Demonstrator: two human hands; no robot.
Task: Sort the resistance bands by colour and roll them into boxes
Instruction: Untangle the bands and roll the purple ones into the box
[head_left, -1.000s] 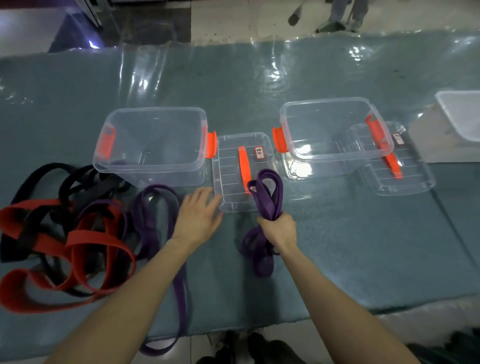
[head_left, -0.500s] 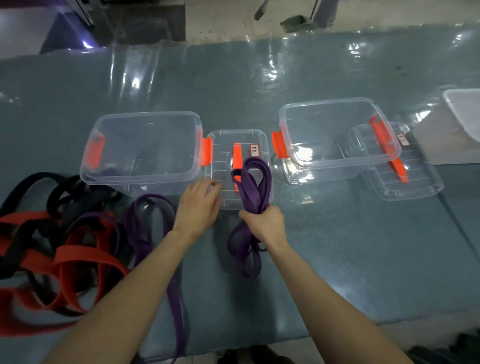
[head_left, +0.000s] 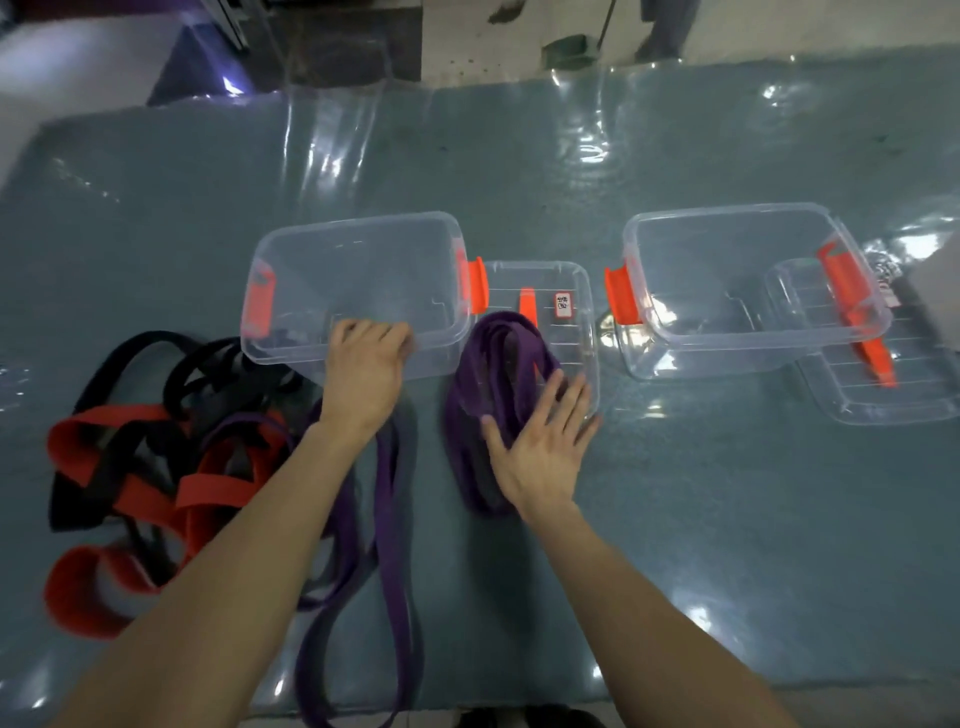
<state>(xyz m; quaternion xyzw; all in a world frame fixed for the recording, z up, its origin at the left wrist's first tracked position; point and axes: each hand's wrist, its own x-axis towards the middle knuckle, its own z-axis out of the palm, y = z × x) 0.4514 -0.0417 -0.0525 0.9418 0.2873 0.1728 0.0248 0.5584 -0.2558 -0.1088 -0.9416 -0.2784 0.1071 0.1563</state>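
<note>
Purple rubber first: the folded purple band (head_left: 483, 374) lies flat under the right hand (head_left: 540, 447), its far end lapping onto the clear lid (head_left: 576, 332) just beyond the fingertips. Half a second ago that hand was clenched round the bundle and held it upright. Now its fingers are straight and spread, the palm pressing the band onto the table (head_left: 727, 519). The left hand (head_left: 363, 379), earlier open beside the lid, has moved leftwards and curls its fingers over the near rim of the left box (head_left: 441, 345). A loose purple band (head_left: 395, 545) trails beneath the left forearm, and the red and black bands (head_left: 124, 499) are heaped to that hand's left. The right box (head_left: 753, 340) stands well right of the right hand.
</note>
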